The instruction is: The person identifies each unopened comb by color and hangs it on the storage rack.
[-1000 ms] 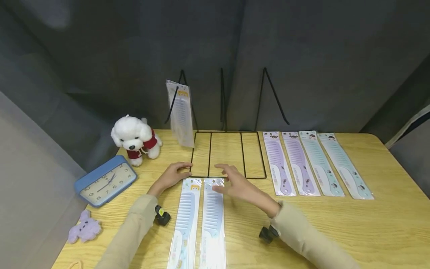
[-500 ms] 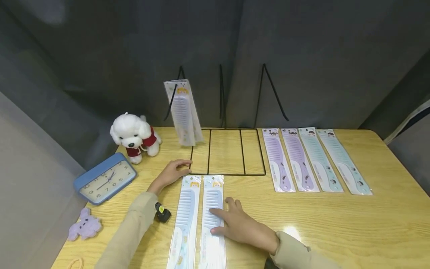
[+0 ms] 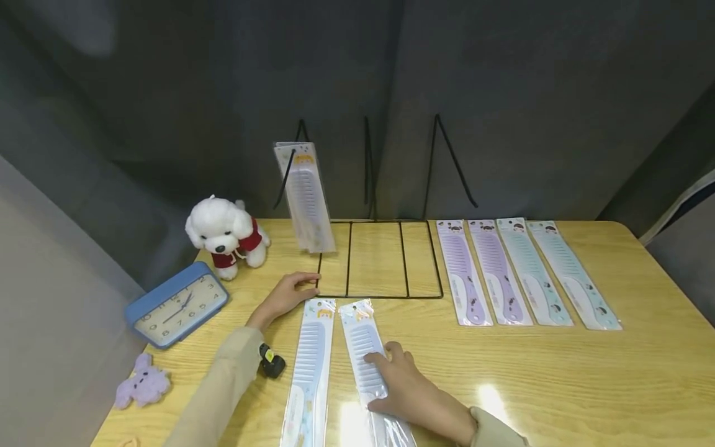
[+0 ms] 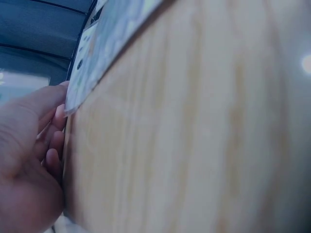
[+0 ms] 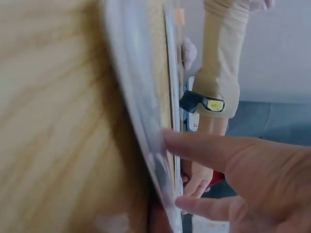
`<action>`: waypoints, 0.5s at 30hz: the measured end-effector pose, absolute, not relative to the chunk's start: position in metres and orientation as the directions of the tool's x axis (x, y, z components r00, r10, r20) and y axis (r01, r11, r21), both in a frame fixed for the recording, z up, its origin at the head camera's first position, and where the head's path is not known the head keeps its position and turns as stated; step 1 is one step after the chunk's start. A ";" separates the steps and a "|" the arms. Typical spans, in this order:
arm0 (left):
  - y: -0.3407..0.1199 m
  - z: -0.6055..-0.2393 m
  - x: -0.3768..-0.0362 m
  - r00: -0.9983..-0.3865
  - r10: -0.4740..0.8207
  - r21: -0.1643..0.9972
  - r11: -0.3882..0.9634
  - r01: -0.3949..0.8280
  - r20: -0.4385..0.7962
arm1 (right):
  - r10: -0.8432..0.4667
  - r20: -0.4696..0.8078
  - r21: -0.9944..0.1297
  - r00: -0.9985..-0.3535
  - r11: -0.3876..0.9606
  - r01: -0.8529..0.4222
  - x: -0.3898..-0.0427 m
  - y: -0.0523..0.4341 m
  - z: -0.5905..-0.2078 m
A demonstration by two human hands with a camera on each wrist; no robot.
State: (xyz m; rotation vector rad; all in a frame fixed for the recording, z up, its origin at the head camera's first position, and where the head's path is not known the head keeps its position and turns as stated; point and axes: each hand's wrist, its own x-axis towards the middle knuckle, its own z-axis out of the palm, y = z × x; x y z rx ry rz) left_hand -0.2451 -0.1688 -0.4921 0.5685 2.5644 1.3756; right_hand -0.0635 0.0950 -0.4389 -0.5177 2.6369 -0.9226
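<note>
My right hand pinches the right one of two packaged blue combs by its long edge, thumb and fingers near its middle. In the right wrist view that packaged comb has an edge raised off the table, and a fingertip shows under it. The other packaged blue comb lies flat to the left. With thumb and fingers, my left hand holds the front left corner of a black wire rack. Packaged combs hang on the rack's left hook. In the left wrist view the left fingers are curled and partly hidden.
Two packaged purple combs and two packaged green combs lie right of the rack. On the left are a white toy dog, a blue clock and a small purple plush. A dark curtain stands behind.
My right hand has come back from the rack's front to the right blue comb and taken hold of it. That comb now slants, its lower end shifted right. The left hand stays on the rack.
</note>
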 end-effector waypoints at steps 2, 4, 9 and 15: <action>-0.169 -0.493 -0.245 -0.911 0.411 0.831 0.499 0.247 0.024 | -0.418 -0.175 -0.682 -0.891 0.704 -0.196 -0.064 0.098 -0.440; -0.170 -0.493 -0.244 -0.913 0.408 0.831 0.501 0.242 0.020 | -0.420 -0.197 -0.706 -0.886 0.688 -0.169 -0.066 0.103 -0.441; -0.171 -0.495 -0.243 -0.918 0.397 0.827 0.512 0.234 0.015 | -0.451 -0.213 -0.746 -0.867 0.648 -0.154 -0.070 0.115 -0.442; -0.169 -0.493 -0.246 -0.919 0.394 0.819 0.523 0.234 0.010 | -0.423 -0.156 -0.775 -0.893 0.612 -0.155 -0.069 0.127 -0.434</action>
